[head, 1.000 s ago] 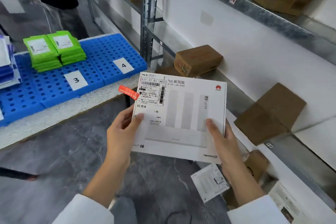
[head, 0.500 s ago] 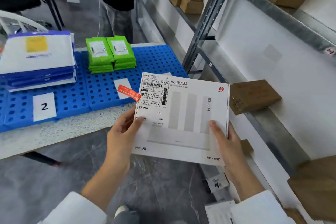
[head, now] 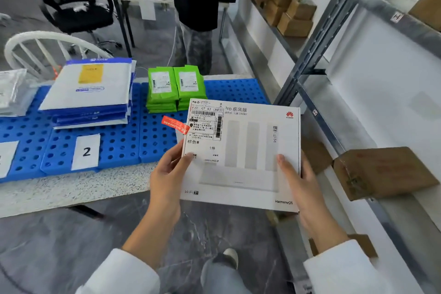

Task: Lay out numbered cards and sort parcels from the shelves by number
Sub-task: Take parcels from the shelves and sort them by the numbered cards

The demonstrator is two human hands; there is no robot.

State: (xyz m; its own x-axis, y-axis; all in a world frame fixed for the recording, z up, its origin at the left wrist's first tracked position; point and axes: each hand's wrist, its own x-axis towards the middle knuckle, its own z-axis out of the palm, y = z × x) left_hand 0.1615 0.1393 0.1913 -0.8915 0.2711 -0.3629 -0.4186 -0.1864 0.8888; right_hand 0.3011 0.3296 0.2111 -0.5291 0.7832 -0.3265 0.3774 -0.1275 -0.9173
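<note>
Both hands hold the white router box [head: 250, 157] flat by its side edges, left hand [head: 167, 174] and right hand [head: 303, 184], thumbs on top. Beyond the left hand, the card numbered 2 [head: 86, 152] lies on the blue perforated tray [head: 124, 148], green parcels [head: 175, 87] stacked behind.

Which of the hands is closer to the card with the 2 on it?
Left. The left hand grips the box edge facing the card; the right hand grips the opposite edge.
</note>
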